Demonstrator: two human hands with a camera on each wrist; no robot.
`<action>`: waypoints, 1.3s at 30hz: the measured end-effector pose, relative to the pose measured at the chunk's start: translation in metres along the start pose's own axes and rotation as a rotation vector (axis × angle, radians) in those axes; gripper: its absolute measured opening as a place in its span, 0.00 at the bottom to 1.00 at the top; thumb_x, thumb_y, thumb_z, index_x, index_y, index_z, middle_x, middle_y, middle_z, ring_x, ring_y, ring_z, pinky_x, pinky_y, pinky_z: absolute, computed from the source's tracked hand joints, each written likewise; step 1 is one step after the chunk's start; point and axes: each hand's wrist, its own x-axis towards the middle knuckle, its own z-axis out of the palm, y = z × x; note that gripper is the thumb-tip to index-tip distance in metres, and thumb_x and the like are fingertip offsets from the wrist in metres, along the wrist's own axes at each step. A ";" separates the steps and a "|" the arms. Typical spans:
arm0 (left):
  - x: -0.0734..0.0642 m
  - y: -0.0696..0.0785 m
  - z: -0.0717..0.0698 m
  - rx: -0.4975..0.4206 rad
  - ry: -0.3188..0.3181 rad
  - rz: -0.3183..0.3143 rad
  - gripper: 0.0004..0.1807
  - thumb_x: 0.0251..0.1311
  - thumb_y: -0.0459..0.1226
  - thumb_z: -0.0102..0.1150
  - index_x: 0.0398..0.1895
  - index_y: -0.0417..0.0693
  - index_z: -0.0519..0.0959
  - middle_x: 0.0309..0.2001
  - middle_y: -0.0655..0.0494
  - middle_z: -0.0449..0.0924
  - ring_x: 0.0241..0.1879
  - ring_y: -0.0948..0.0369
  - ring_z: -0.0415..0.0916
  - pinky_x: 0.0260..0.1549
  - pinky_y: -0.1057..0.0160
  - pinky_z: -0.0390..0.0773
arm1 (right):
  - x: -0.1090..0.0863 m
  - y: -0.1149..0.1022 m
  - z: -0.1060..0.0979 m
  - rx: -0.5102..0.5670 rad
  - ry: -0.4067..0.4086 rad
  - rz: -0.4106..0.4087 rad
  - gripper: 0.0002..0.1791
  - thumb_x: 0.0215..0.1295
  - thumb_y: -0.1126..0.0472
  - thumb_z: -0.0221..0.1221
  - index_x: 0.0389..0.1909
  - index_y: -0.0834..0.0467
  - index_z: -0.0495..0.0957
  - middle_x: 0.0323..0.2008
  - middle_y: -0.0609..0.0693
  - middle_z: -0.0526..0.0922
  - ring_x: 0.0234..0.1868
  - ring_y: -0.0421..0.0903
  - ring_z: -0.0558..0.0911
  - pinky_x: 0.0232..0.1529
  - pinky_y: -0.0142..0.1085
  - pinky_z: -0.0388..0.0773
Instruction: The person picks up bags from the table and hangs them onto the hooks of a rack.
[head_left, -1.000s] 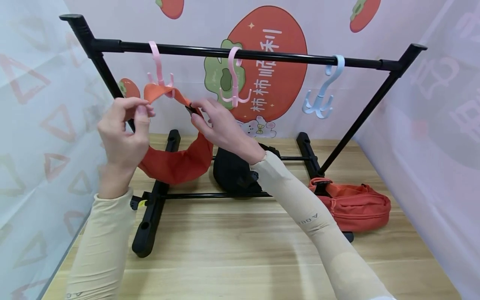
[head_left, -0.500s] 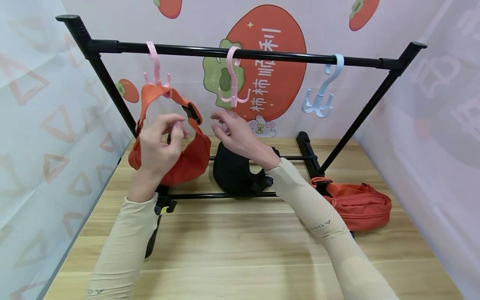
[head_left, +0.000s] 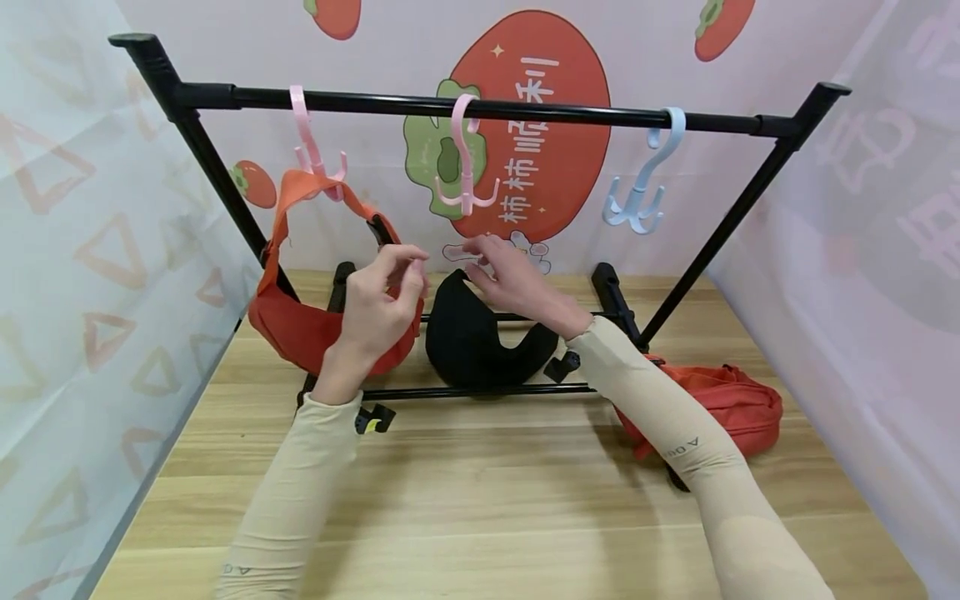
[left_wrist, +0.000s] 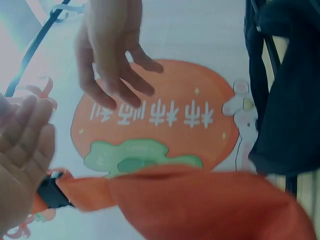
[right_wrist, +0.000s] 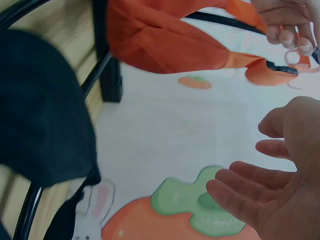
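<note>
A red fanny pack (head_left: pixel 288 329) hangs by its orange strap from the left pink hook (head_left: pixel 309 146). My left hand (head_left: pixel 378 304) is in front of the bag's right side with loosely bent fingers, holding nothing; it hides part of the bag in the head view. My right hand (head_left: pixel 517 279) hovers above a black fanny pack (head_left: pixel 461 346), its fingers spread and relaxed in the right wrist view. The black pack rests on the rack's lower bars. In the left wrist view, a black buckle (left_wrist: pixel 52 191) on the orange strap shows beside my left hand.
A black rack (head_left: pixel 555 114) spans the scene. From its top bar also hang a middle pink hook (head_left: pixel 467 167) and a light blue hook (head_left: pixel 641 179). Another red fanny pack (head_left: pixel 738 408) lies on the wooden table (head_left: pixel 480 500) at the right, partly behind my right forearm.
Both hands have let go of the red fanny pack's strap, leaving it hanging on the left pink hook. Both have moved right and lower, toward the black fanny pack.
</note>
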 end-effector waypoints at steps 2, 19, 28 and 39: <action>0.000 0.000 0.006 -0.001 -0.035 -0.046 0.07 0.67 0.30 0.52 0.44 0.39 0.78 0.27 0.49 0.82 0.25 0.60 0.80 0.33 0.77 0.77 | -0.002 0.006 -0.002 -0.012 -0.021 0.019 0.16 0.73 0.60 0.53 0.57 0.62 0.72 0.53 0.59 0.79 0.50 0.53 0.80 0.56 0.43 0.77; 0.001 -0.022 0.053 0.102 -0.352 -0.318 0.12 0.70 0.37 0.51 0.52 0.45 0.75 0.38 0.49 0.83 0.32 0.58 0.77 0.35 0.59 0.79 | -0.024 0.059 -0.004 -0.104 -0.175 0.061 0.20 0.72 0.60 0.54 0.60 0.63 0.68 0.56 0.60 0.79 0.54 0.55 0.80 0.57 0.47 0.77; 0.006 -0.043 0.072 0.225 -0.508 -0.396 0.12 0.70 0.41 0.51 0.52 0.47 0.75 0.41 0.52 0.82 0.39 0.58 0.78 0.41 0.58 0.79 | -0.025 0.086 0.001 -0.152 -0.230 0.134 0.20 0.71 0.60 0.55 0.60 0.63 0.67 0.57 0.61 0.78 0.56 0.57 0.80 0.57 0.49 0.77; 0.004 -0.062 0.097 0.320 -0.639 -0.423 0.12 0.70 0.40 0.51 0.51 0.45 0.75 0.47 0.49 0.78 0.47 0.55 0.76 0.47 0.56 0.78 | -0.029 0.118 -0.001 -0.167 -0.398 0.299 0.27 0.71 0.57 0.55 0.66 0.63 0.63 0.65 0.64 0.71 0.61 0.59 0.75 0.62 0.53 0.71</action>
